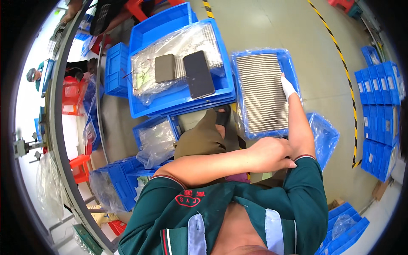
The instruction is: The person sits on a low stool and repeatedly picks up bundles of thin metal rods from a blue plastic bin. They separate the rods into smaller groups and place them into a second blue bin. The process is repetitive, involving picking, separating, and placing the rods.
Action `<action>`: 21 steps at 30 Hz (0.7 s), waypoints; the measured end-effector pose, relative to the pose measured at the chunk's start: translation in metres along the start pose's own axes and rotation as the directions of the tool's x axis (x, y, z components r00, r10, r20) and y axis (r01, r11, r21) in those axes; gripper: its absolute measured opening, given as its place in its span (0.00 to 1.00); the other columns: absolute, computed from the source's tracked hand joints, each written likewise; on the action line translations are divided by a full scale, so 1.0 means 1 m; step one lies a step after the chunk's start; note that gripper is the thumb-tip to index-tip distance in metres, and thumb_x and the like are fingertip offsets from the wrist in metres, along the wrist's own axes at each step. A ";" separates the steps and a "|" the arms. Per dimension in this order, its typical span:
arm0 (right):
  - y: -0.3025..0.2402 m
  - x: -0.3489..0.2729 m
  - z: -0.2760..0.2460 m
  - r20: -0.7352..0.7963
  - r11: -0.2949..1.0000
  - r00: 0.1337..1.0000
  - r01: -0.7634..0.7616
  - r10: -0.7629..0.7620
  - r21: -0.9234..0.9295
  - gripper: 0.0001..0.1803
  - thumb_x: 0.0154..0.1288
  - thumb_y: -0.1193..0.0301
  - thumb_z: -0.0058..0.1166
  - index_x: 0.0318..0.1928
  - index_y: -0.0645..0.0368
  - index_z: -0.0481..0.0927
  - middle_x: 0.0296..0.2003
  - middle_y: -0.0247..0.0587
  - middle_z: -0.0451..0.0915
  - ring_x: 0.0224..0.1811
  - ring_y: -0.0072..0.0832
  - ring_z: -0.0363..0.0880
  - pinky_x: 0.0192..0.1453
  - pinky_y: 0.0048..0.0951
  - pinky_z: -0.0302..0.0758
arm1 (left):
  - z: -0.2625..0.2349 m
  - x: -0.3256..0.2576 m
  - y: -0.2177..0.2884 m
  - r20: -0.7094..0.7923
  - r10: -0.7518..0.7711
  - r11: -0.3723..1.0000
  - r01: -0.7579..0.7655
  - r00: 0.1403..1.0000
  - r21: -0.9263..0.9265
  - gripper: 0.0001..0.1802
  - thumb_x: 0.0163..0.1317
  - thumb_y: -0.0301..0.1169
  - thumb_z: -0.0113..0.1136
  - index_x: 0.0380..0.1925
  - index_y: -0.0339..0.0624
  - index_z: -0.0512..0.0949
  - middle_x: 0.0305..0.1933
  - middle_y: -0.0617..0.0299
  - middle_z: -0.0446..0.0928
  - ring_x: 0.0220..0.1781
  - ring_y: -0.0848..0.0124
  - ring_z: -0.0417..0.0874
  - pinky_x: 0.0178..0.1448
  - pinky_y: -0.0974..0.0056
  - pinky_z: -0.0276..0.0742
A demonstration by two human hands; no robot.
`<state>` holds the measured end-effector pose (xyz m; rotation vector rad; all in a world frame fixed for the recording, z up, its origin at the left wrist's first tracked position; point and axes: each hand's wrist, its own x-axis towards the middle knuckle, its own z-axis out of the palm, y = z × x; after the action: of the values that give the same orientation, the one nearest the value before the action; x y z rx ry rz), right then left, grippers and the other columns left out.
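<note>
- Right hand (288, 87): white-wrapped, fingers hidden over the far edge of the blue tray (293, 68) of thin metal strips (261, 91); grip impossible to tell.
- Left hand (272, 154): fingertips tucked behind the right forearm.
- Contents of the clear bags (157, 142) blurred by plastic.
- Stacked bins (380, 106) at right cut by the rim.

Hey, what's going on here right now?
A person in a green shirt reaches the right hand, wrapped in white, to the right edge of a blue tray packed with rows of thin metal parts under clear plastic. The left hand crosses over and rests against the right forearm. To the left, a stack of blue trays holds bagged parts with a dark phone and a grey block on top.
</note>
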<state>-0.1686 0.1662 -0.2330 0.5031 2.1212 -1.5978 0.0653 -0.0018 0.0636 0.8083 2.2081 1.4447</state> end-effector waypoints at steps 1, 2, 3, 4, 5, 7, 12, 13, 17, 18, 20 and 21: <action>0.001 0.001 -0.001 0.042 0.995 0.996 0.077 -0.074 -0.064 0.44 0.64 0.37 0.36 0.63 0.64 0.66 0.62 0.50 0.66 0.65 0.37 0.64 0.67 0.33 0.59 | 0.000 0.000 0.000 0.011 -0.004 1.000 0.004 1.000 -0.009 0.13 0.56 0.40 0.62 0.30 0.40 0.78 0.30 0.54 0.75 0.36 0.55 0.78 0.39 0.54 0.73; 0.000 0.004 -0.008 0.116 0.996 0.990 -0.087 0.085 0.006 0.42 0.65 0.39 0.38 0.63 0.63 0.66 0.62 0.50 0.66 0.65 0.37 0.63 0.68 0.32 0.58 | -0.003 -0.001 0.002 0.033 -0.022 1.000 0.022 0.999 -0.011 0.14 0.55 0.39 0.63 0.32 0.41 0.78 0.31 0.53 0.75 0.37 0.54 0.78 0.40 0.54 0.73; -0.005 0.004 -0.015 0.125 0.996 0.988 -0.083 0.087 -0.032 0.41 0.65 0.39 0.38 0.63 0.62 0.66 0.62 0.49 0.66 0.66 0.37 0.62 0.68 0.32 0.58 | -0.003 0.000 0.002 0.025 -0.026 1.000 0.026 0.999 -0.008 0.14 0.55 0.39 0.63 0.33 0.41 0.78 0.31 0.53 0.76 0.37 0.54 0.78 0.40 0.54 0.73; -0.009 0.005 -0.021 0.131 0.994 0.987 -0.082 0.090 -0.067 0.41 0.65 0.39 0.39 0.64 0.62 0.65 0.63 0.49 0.66 0.66 0.37 0.62 0.68 0.32 0.57 | -0.002 0.000 0.001 0.020 -0.030 1.000 0.030 0.999 -0.005 0.14 0.55 0.39 0.62 0.34 0.41 0.78 0.32 0.52 0.76 0.38 0.54 0.78 0.41 0.54 0.73; -0.012 0.004 -0.027 0.135 0.992 0.986 -0.083 0.096 -0.099 0.41 0.65 0.39 0.39 0.64 0.61 0.65 0.63 0.49 0.66 0.67 0.37 0.61 0.69 0.33 0.56 | -0.001 0.001 0.001 0.021 -0.034 0.999 0.034 0.999 -0.002 0.14 0.55 0.39 0.62 0.35 0.41 0.78 0.32 0.52 0.76 0.38 0.53 0.78 0.41 0.54 0.73; -0.015 0.007 -0.059 0.161 0.969 0.976 -0.106 0.144 -0.222 0.36 0.64 0.41 0.43 0.58 0.58 0.71 0.54 0.44 0.74 0.56 0.32 0.71 0.59 0.30 0.66 | -0.002 0.009 0.000 0.067 -0.020 0.999 0.018 0.998 0.033 0.15 0.55 0.39 0.61 0.39 0.42 0.78 0.34 0.51 0.77 0.40 0.52 0.79 0.43 0.53 0.73; -0.037 -0.075 -0.125 0.233 0.887 0.973 0.117 -0.011 -0.446 0.21 0.65 0.50 0.49 0.41 0.57 0.77 0.31 0.33 0.78 0.32 0.25 0.75 0.37 0.29 0.73 | -0.001 0.010 -0.003 0.069 -0.050 0.996 0.045 0.996 0.075 0.12 0.56 0.37 0.60 0.33 0.39 0.79 0.33 0.49 0.77 0.40 0.51 0.78 0.44 0.53 0.73; -0.024 -0.087 -0.144 0.167 0.891 0.977 0.190 -0.131 -0.412 0.23 0.64 0.50 0.49 0.39 0.60 0.78 0.29 0.36 0.79 0.31 0.27 0.76 0.38 0.30 0.73 | -0.002 0.012 -0.003 0.065 -0.043 0.997 0.039 0.997 0.067 0.12 0.56 0.36 0.60 0.31 0.38 0.79 0.33 0.49 0.77 0.40 0.51 0.78 0.44 0.53 0.73; 0.095 -0.122 -0.243 -0.186 0.905 0.960 0.115 -0.207 -0.410 0.23 0.62 0.52 0.49 0.36 0.62 0.79 0.29 0.45 0.81 0.32 0.35 0.80 0.40 0.34 0.73 | 0.003 0.021 -0.002 0.117 -0.007 0.997 -0.001 0.993 0.072 0.11 0.58 0.33 0.59 0.33 0.36 0.79 0.31 0.47 0.77 0.35 0.51 0.78 0.40 0.56 0.73; 0.118 -0.145 -0.251 -0.285 0.872 0.949 -0.026 -0.132 -0.489 0.23 0.61 0.52 0.49 0.37 0.62 0.80 0.31 0.47 0.81 0.35 0.37 0.80 0.42 0.35 0.73 | 0.005 0.021 -0.002 0.105 -0.035 0.997 0.028 0.994 0.066 0.11 0.59 0.35 0.58 0.31 0.36 0.78 0.30 0.46 0.77 0.35 0.49 0.77 0.39 0.54 0.72; 0.182 -0.195 -0.269 -0.457 0.864 0.888 -0.271 0.054 -0.425 0.22 0.61 0.53 0.48 0.37 0.60 0.80 0.33 0.50 0.82 0.39 0.41 0.80 0.44 0.38 0.73 | 0.010 0.022 0.001 0.117 -0.120 0.992 0.115 0.986 0.053 0.13 0.60 0.36 0.57 0.31 0.35 0.78 0.29 0.45 0.76 0.34 0.49 0.78 0.37 0.54 0.71; 0.231 -0.209 -0.276 -0.503 0.888 0.847 -0.355 0.173 -0.293 0.22 0.60 0.53 0.48 0.38 0.59 0.81 0.34 0.50 0.82 0.40 0.43 0.80 0.45 0.39 0.73 | 0.010 0.023 0.005 0.134 -0.186 0.982 0.181 0.973 0.050 0.14 0.62 0.36 0.57 0.33 0.34 0.78 0.27 0.46 0.76 0.32 0.51 0.79 0.37 0.54 0.72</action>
<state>0.0948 0.4882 -0.2392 1.0831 2.4824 -0.9349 0.0549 0.0211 0.0639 0.6746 2.1486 1.2253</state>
